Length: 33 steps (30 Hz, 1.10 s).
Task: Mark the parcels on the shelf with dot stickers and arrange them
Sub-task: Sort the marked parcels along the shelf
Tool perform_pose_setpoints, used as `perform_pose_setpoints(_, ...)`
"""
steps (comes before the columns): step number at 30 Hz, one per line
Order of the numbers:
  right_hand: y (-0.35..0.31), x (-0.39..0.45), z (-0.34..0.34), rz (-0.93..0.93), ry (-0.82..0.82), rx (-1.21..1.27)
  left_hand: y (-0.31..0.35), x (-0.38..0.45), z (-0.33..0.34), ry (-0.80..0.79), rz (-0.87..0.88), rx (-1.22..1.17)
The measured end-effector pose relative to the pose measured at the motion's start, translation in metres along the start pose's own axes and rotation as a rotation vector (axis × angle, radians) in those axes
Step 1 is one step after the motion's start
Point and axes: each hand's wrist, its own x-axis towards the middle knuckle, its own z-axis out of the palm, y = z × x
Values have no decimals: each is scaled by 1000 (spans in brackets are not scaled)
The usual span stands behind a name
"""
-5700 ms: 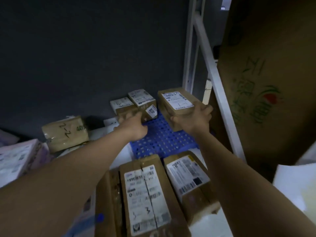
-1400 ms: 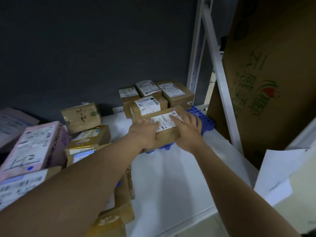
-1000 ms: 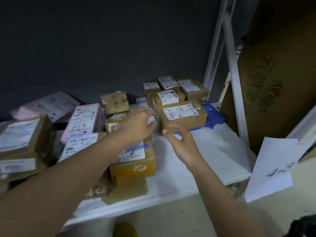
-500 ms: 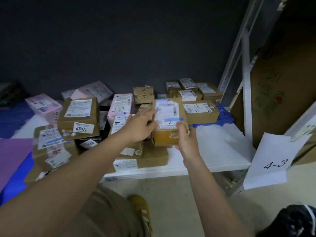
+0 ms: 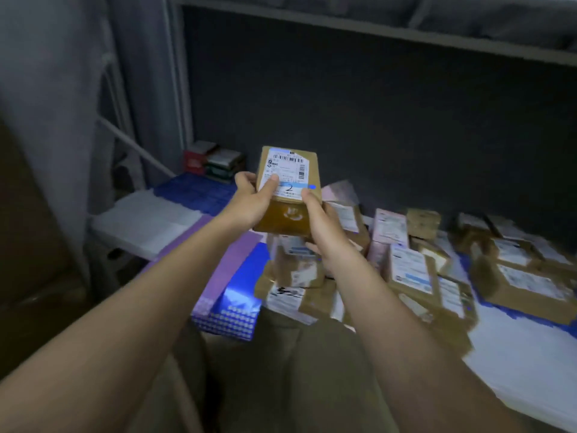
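So both hands had the parcel (image 5: 287,189) up off the shelf (image 5: 515,348), long axis running near-to-far: left hand (image 5: 253,201) gripped its left edge, right hand (image 5: 324,226) its near right corner. Open room looked to be on the left, over the blue mat (image 5: 196,192); the right was piled with boxes (image 5: 415,270).

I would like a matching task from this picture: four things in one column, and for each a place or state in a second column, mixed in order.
Things:
1. held parcel
2. blue dot sticker
3. purple sheet
4. red box

Places or states:
A. at the back left of the shelf
B. lifted in both hands
C. stuck at the label's right edge
D. lying flat, left of the parcel pile

Pairs: 1-B, 2-C, 3-D, 4-A
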Motion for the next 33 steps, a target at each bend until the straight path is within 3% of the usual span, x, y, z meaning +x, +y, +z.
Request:
perform_pose_setpoints(5,2,54,116,111,-90,-10,-58,61,-77,274,-101,5)
perform_pose_setpoints(10,26,134,175,136,-105,63,-110,129,-99,312,-238,37)
perform_pose_setpoints(15,47,201,187,98,2,-124,-150,187,-87,174,-215,-95)
perform_pose_setpoints(21,62,275,181,-54,10,-553,-180,248,-66,209,-178,-172)
perform_pose_setpoints(26,76,316,181,-163,20,-518,-207,284,-56,215,-204,-103)
perform_pose_setpoints(31,88,341,185,-236,31,-588,-218,307,-57,49,-162,-74)
perform_pose_setpoints(33,90,352,186,-231,-1,-624,-223,320,-56,31,-189,56)
